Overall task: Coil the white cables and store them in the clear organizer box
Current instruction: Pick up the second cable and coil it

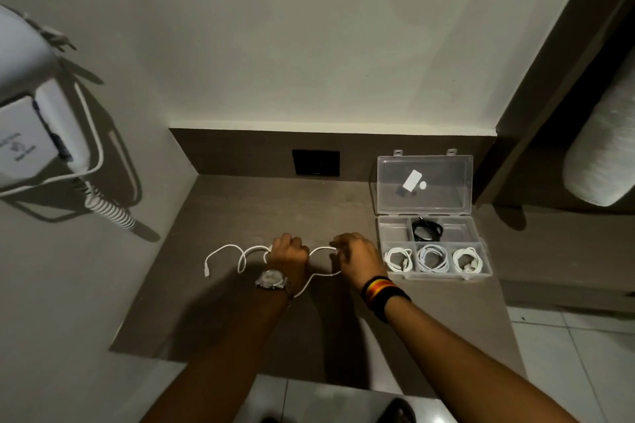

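A loose white cable [225, 250] lies in loops on the brown table, its plug end at the left. My left hand [288, 253], with a watch on the wrist, is closed on the cable's middle. My right hand [357, 257], with a striped wristband, pinches the cable a little to the right. The clear organizer box [482, 244] stands open just right of my right hand. Its three front compartments each hold a coiled white cable [432, 258]. A black cable [426, 227] sits in a back compartment.
The box lid [424, 182] leans back against the table's rear panel, beside a black wall socket [316, 162]. A white wall-mounted hair dryer with a spiral cord [113, 213] hangs at the left. Tiled floor shows beyond the table's right edge.
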### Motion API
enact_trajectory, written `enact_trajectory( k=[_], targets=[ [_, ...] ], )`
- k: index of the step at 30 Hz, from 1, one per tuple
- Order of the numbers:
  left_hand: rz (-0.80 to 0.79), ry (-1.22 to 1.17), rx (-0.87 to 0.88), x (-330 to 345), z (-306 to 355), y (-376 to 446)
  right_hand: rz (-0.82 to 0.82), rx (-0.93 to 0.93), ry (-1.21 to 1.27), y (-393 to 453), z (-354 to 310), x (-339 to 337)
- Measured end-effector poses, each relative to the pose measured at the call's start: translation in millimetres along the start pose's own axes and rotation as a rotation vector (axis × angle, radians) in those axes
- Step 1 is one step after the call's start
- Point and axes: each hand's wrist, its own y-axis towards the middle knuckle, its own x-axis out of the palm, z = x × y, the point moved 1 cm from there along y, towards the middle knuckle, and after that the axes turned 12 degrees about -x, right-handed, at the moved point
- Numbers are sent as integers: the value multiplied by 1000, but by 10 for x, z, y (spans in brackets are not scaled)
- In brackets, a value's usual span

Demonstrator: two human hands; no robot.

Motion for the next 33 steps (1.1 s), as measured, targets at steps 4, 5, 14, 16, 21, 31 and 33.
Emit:
enact_trajectory(
  k=[4, 5, 14, 16, 21, 31, 33],
  targets=[
    [25, -316, -63, -75, -65, 52, -85, -54, -99, 93, -133, 138],
    [-79, -484, -138, -168, -119, 104, -16, -57, 34, 99, -184, 100],
    [-599, -1351, -247, -1434, -941, 326, 470, 69, 900, 249, -808, -680],
    [-655, -1406, -187, -1647, -1043, 359, 567, 97, 799, 283, -876, -801],
    [-617, -2037, -205, -2009, -979, 448, 349, -83, 438, 96, -1227, -687],
    [-237, -1049, -44, -1879, -720, 191, 180, -625, -216, -90, -1994, -1112],
    [-362, -1238, -24, -1904, -607, 115, 304, -512, 88, 70, -1843, -1323]
  ],
)
